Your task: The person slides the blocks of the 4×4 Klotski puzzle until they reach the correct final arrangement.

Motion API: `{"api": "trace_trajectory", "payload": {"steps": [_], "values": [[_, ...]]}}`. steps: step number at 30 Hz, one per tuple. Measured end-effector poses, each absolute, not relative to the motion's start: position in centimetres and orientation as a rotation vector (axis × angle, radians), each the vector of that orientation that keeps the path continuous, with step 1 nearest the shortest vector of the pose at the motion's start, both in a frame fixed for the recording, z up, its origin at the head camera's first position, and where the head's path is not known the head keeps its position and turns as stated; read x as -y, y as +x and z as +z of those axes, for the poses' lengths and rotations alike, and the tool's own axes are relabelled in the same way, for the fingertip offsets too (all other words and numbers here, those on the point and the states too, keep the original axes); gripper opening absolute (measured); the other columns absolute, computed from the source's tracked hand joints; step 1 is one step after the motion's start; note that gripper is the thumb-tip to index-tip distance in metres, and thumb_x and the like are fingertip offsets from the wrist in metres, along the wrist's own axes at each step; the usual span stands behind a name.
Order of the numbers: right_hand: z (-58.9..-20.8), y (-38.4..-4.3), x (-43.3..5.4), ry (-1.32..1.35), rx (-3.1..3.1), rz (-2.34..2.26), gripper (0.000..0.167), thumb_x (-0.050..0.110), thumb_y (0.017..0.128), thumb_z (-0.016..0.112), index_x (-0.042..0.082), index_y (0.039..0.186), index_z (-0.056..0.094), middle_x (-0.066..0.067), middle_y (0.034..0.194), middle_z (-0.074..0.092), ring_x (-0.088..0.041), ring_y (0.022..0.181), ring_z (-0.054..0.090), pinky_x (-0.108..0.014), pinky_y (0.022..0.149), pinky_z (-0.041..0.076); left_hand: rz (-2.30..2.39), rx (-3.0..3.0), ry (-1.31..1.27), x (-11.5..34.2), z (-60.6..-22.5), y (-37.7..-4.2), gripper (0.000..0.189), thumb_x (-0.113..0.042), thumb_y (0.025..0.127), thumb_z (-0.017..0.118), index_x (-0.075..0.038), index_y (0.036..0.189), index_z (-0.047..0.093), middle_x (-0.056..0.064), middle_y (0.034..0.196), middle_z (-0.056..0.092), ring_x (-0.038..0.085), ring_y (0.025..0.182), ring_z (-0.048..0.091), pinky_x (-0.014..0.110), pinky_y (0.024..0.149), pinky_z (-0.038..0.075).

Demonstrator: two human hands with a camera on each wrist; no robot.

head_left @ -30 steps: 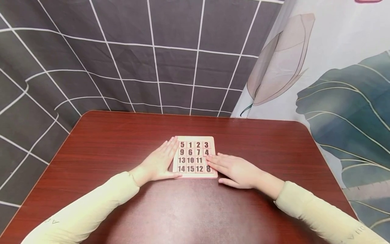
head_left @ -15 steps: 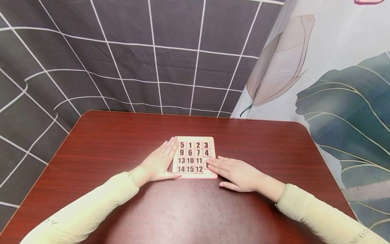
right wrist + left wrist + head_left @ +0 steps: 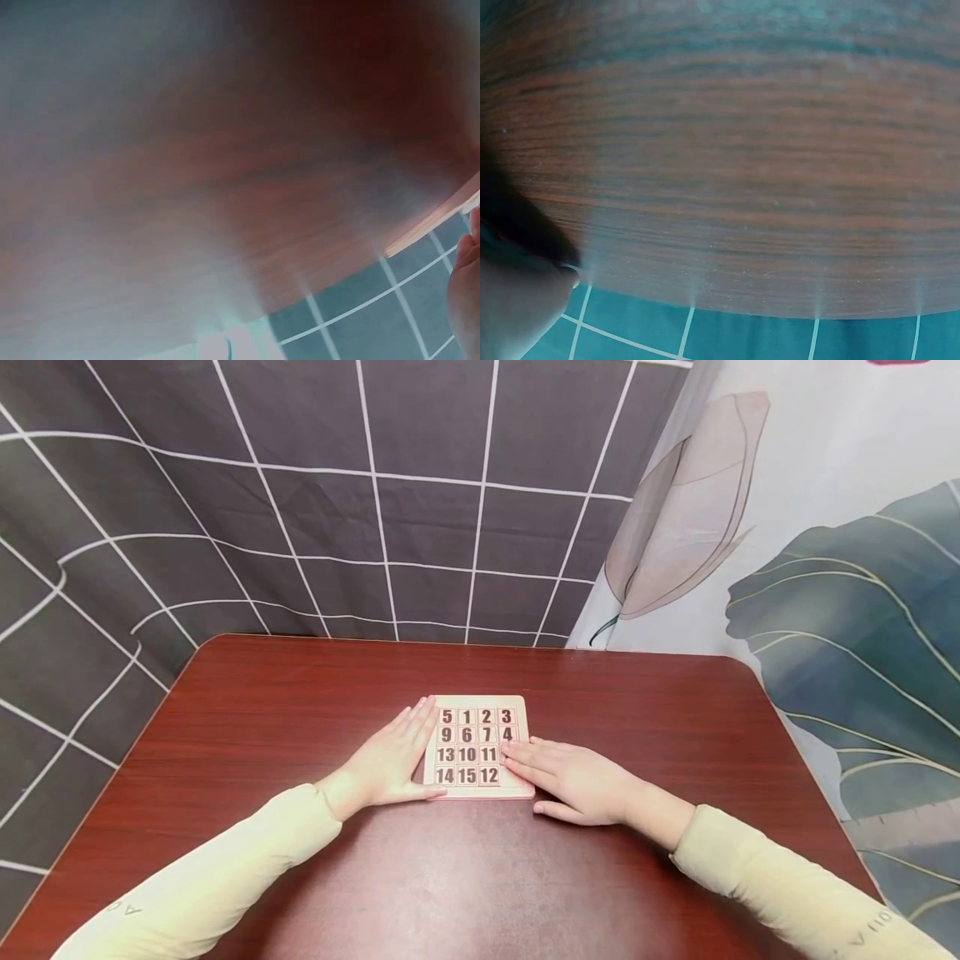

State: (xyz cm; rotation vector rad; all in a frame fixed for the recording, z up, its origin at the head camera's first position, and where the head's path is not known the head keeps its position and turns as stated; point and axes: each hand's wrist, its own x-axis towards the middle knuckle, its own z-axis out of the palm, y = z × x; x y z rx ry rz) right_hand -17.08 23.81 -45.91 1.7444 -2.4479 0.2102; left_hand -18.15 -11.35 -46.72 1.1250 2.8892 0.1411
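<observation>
A wooden sliding number puzzle (image 3: 480, 702) lies flat on the table. Its rows read 5 1 2 3, then 9 6 7 4, then 13 10 11, and 14 15 12 at the bottom. My left hand (image 3: 386, 762) rests along the puzzle's left edge, fingers extended, thumb by the lower left corner. From the right, my right hand (image 3: 588, 781) reaches over the frame, its straight fingertips pressing on the third slot of the right column and hiding the tile there. Below them the lower right slot shows bare. Tile 4 (image 3: 507, 735) sits just above the fingertips.
The dark red wooden table (image 3: 322, 685) has rounded far corners. Behind it hangs a grey gridded cloth (image 3: 427, 527), with a leaf-patterned white curtain (image 3: 810, 443) to the right. A slim part of the puzzle's edge (image 3: 420, 231) shows in the right wrist view.
Tile 8 has slid up from the lower right slot, under my right fingertips, which dipped and rose with it. My left hand has stayed in place.
</observation>
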Motion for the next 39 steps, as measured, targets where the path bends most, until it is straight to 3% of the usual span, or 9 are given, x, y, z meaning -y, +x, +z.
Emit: {"api": "trace_trajectory", "payload": {"steps": [10,27,39], "values": [[-45.8,-15.7,-22.4,1.831,2.380,0.153,0.066,0.040,0.106,0.061,0.000,0.156,0.049,-0.015,0.164,0.050,-0.029,0.152,0.050,-0.045,0.124,0.045,0.148,-2.890,1.122,11.4,-46.8,-18.1,0.116,-0.068,0.092,0.066,0.014,0.162,0.025,0.032,0.172,0.023,0.043,0.163,0.024,0.051,0.134,0.027],[-45.7,-15.2,-25.1,1.763,2.415,0.189,0.066,0.038,0.102,0.068,0.003,0.155,0.052,-0.012,0.161,0.054,-0.024,0.150,0.052,-0.048,0.120,0.047,0.163,-2.903,1.138,11.4,-46.8,-18.1,0.116,-0.068,0.091,0.067,0.014,0.162,0.025,0.032,0.172,0.023,0.043,0.163,0.024,0.051,0.133,0.028],[-45.6,-16.0,-21.2,1.857,2.340,0.199,0.071,0.042,0.101,0.068,0.002,0.157,0.049,-0.013,0.164,0.051,-0.027,0.152,0.050,-0.043,0.124,0.044,0.178,-2.902,1.145,11.5,-46.8,-18.1,0.115,-0.067,0.092,0.066,0.015,0.162,0.025,0.033,0.171,0.024,0.044,0.162,0.025,0.052,0.133,0.029]]}}
